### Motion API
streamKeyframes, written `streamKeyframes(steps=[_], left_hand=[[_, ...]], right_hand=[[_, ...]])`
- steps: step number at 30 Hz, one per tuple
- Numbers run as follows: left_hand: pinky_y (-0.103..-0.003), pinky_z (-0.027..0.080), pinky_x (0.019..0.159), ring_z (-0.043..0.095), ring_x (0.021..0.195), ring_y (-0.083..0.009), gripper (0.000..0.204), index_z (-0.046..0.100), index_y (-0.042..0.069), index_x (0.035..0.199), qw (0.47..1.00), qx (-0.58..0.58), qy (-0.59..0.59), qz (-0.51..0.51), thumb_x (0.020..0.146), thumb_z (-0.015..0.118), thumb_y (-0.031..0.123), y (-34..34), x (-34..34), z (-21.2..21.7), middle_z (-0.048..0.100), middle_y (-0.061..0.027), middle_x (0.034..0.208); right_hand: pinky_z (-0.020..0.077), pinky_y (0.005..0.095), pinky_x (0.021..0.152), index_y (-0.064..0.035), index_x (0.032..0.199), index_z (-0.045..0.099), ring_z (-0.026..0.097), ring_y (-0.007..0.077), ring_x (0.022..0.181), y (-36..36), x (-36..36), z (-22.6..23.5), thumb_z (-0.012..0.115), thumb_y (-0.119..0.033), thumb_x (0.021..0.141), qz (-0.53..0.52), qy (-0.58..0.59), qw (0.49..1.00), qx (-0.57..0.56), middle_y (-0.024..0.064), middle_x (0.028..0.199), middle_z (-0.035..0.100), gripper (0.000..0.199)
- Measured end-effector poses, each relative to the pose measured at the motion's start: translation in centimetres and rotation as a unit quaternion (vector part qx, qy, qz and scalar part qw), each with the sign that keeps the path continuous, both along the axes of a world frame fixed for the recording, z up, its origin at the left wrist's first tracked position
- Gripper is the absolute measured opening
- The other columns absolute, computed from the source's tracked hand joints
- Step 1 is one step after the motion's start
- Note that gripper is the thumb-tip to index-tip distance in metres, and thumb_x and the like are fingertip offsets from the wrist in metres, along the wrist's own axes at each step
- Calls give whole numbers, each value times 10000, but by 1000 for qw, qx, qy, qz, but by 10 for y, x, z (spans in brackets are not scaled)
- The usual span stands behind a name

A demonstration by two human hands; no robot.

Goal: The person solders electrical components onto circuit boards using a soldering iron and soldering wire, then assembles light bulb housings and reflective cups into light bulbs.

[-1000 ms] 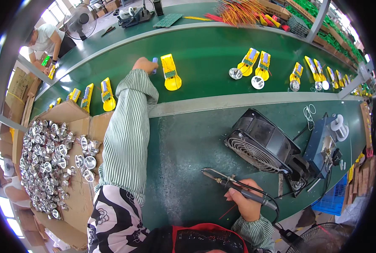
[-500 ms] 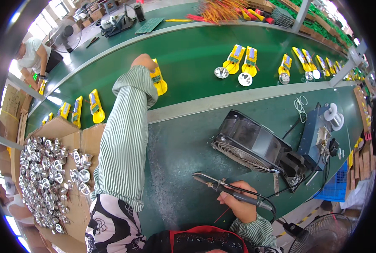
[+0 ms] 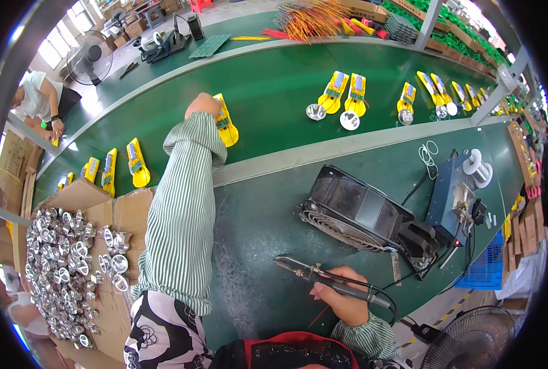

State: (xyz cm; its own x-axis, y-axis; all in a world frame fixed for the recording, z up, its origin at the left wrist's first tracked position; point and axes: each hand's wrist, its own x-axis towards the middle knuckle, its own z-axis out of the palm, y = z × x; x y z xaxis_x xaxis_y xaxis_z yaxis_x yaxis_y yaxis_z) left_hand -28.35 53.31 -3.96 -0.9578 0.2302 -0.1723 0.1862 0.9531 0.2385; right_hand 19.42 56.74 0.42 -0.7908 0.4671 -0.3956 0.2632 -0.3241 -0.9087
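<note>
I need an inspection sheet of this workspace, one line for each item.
Surface: green conveyor belt beyond a dark green bench.
Job's things: yellow part on the belt; soldering iron.
Clutter: black fan housing, cardboard box of silver cups, wire spool.
Grips: left hand on the yellow part; right hand holds the soldering iron.
Cables: black cord from the iron; white loop.
Surroundings: another person, standing fan.
</note>
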Motion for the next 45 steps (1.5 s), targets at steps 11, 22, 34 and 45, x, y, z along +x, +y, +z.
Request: streamKeyframes(steps=[11, 22, 34, 45], left_hand=[[-372, 465, 845, 580, 957, -344, 820, 246, 62, 1366, 989, 49, 69, -122, 736, 628, 421, -31, 109, 21, 543, -264, 1045], [-425, 478, 719, 558, 845, -377, 647, 368, 39, 1249, 953, 153, 67, -254, 694, 665, 189, -204, 298, 74, 492, -206, 990], [-356, 481, 682, 545, 864, -277, 281, 547, 83, 994, 959, -99, 187, -188, 721, 608, 117, -340, 345, 68, 517, -103, 944], [-345, 473, 605, 575, 734, -233, 61, 589, 52, 801, 957, -110, 195, -186, 747, 598, 79, -375, 296, 55, 530, -91, 808]], right_hand=[[509, 243, 576, 41, 873, 566, 632, 142, 639, -8, 6, 7, 657, -8, 753, -28, 35, 998, 51, 114, 727, 649, 159], [513, 246, 545, 47, 921, 507, 616, 163, 607, -17, 10, 8, 590, 1, 790, -42, 65, 994, 79, 132, 728, 610, 162], [471, 242, 496, 23, 919, 505, 583, 163, 553, -54, 8, 26, 567, -25, 802, -9, 93, 986, 135, 115, 668, 591, 141], [509, 247, 553, 54, 934, 510, 604, 159, 584, -67, 16, 34, 581, 21, 786, 42, 106, 989, 98, 152, 719, 622, 167]])
